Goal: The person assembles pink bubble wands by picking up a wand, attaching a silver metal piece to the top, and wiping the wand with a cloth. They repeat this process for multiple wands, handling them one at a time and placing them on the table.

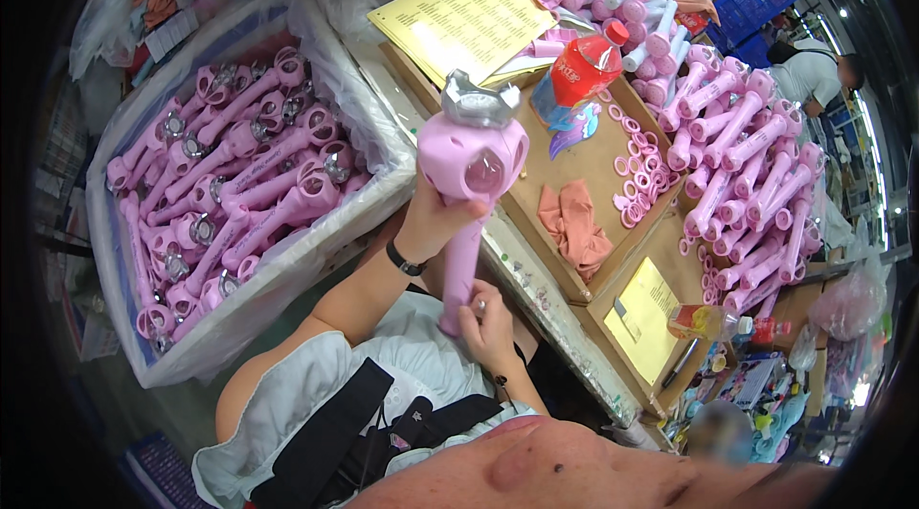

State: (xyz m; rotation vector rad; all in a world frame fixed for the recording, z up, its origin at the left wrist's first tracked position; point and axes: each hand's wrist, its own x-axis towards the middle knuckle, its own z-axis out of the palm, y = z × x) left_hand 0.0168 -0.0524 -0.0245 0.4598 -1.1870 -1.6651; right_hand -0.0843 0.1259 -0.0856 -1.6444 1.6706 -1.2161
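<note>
A pink toy wand [462, 265] stands nearly upright before me, its round head cut with oval openings and topped by a silver crown. My left hand [433, 226] is closed round the wand just beneath the head. Lower down, my right hand [490, 325] is closed with its fingers against the bottom end of the handle. Something small and pale shows at those fingertips, too small to make out. Left of my arm, a big white lined bin [158, 370] holds many similar pink wands [258, 159] with silver tops.
On the bench to the right are a cardboard tray [522, 188] with pink rings [637, 174], an orange cloth [574, 226] and a red-labelled bottle [584, 68]. Pink wand bodies [747, 159] are piled beyond. Yellow sheets [469, 21] lie at the back. A person [809, 78] is at far right.
</note>
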